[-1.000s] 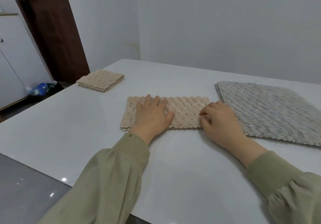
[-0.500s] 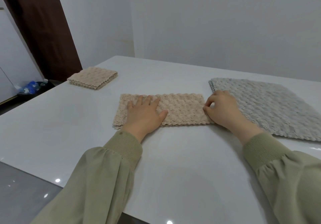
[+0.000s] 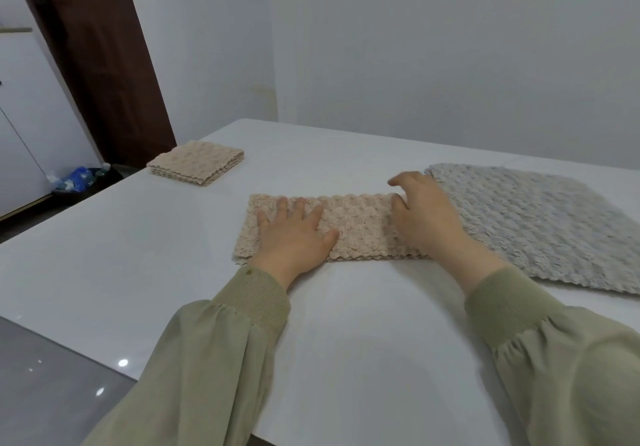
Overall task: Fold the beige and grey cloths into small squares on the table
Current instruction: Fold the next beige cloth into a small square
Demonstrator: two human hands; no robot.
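Note:
A beige cloth (image 3: 356, 224), folded into a long strip, lies across the middle of the white table (image 3: 145, 255). My left hand (image 3: 294, 238) presses flat on its left half with the fingers spread. My right hand (image 3: 426, 217) covers the strip's right end, and its thumb and fingers close on that edge; the hand is blurred. A grey cloth (image 3: 540, 224) lies spread flat just right of my right hand. A second beige cloth (image 3: 195, 165), folded into a small square, sits at the far left of the table.
The table's left edge runs close to the small beige square, with grey floor (image 3: 52, 393) below. A white wall stands behind the table. A dark wooden door frame (image 3: 104, 65) and blue bottles in a bin (image 3: 78, 177) are at the far left.
My right hand has moved from the strip's near right corner up to its far right end and closed on it. My left hand has stayed flat on the cloth.

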